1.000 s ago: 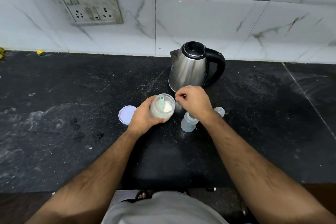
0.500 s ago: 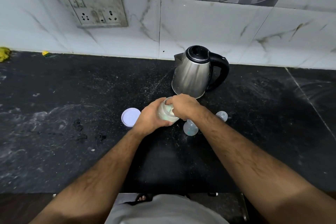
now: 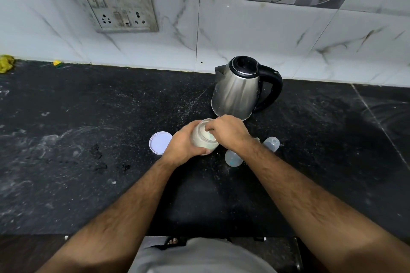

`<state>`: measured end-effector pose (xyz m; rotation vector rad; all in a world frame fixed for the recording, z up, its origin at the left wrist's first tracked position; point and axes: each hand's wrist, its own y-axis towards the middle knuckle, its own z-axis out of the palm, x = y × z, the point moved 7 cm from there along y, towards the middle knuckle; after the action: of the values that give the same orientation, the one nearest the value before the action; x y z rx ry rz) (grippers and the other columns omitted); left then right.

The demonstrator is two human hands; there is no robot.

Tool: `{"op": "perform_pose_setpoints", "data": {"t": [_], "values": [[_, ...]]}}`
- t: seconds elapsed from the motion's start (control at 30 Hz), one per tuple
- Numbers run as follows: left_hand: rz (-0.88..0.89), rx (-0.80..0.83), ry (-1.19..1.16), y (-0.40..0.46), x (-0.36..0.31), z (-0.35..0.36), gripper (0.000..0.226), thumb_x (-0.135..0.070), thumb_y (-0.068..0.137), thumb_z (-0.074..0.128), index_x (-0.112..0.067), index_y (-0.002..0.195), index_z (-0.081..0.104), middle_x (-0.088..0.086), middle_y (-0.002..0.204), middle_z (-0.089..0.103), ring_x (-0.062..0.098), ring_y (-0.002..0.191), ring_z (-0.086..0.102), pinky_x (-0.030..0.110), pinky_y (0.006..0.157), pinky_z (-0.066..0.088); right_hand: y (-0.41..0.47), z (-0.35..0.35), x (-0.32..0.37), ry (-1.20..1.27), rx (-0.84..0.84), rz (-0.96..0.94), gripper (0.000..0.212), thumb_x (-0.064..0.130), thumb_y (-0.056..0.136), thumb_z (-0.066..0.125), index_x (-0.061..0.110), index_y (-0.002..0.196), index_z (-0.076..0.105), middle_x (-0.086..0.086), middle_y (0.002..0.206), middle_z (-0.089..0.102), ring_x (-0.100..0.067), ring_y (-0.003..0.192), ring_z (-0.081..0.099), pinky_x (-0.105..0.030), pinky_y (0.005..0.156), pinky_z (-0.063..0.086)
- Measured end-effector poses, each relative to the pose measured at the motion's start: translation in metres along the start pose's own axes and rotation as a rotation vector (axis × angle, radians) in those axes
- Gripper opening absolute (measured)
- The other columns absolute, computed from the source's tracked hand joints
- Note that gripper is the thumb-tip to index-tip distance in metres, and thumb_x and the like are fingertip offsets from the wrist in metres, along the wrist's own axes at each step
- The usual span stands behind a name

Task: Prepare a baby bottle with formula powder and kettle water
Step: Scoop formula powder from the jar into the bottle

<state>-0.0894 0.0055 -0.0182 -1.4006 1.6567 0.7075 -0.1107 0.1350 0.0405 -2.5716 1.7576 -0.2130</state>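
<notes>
A clear jar of white formula powder [image 3: 203, 142] is tilted on the black counter [image 3: 88, 139], and my left hand [image 3: 183, 145] grips its side. My right hand [image 3: 229, 132] reaches into the jar's mouth, fingers curled on a pale green scoop [image 3: 210, 137] that is mostly hidden. The open baby bottle [image 3: 233, 158] stands just right of the jar, partly behind my right wrist. Its clear cap [image 3: 272, 143] sits further right. A steel kettle [image 3: 237, 90] with a black handle stands behind the jar.
The jar's white lid [image 3: 160, 145] lies flat to the left of my left hand. A switchboard [image 3: 115, 5] is on the tiled wall at back left. Yellow scraps [image 3: 6, 63] lie at the far left counter edge. Powder specks dust the counter.
My right hand moved from above the jar's rim into its mouth and took hold of the scoop. The left hand tilted the jar toward the right hand.
</notes>
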Motion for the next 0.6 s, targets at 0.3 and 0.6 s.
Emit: {"op": "perform_pose_setpoints", "data": {"t": [0.3, 0.6], "values": [[-0.016, 0.019, -0.007, 0.0010, -0.0019, 0.0028, 0.086, -0.037, 0.050, 0.085, -0.051, 0.126, 0.046, -0.026, 0.108, 0.064, -0.006, 0.104, 0.059, 0.024, 0.091, 0.048, -0.0049, 0.0005, -0.0061, 0.058, -0.113, -0.018, 0.022, 0.022, 0.094, 0.057, 0.029, 0.104, 0.074, 0.004, 0.104, 0.070, -0.021, 0.094, 0.065, -0.033, 0.072, 0.047], [0.012, 0.042, 0.027, 0.0018, -0.0075, 0.0024, 0.084, -0.032, 0.053, 0.088, -0.051, 0.124, 0.047, -0.026, 0.106, 0.064, 0.000, 0.104, 0.061, 0.029, 0.095, 0.049, -0.0085, -0.0046, -0.0067, 0.124, -0.179, -0.042, 0.029, 0.027, 0.090, 0.065, 0.030, 0.117, 0.059, 0.002, 0.088, 0.072, -0.023, 0.082, 0.065, -0.031, 0.063, 0.042]]}}
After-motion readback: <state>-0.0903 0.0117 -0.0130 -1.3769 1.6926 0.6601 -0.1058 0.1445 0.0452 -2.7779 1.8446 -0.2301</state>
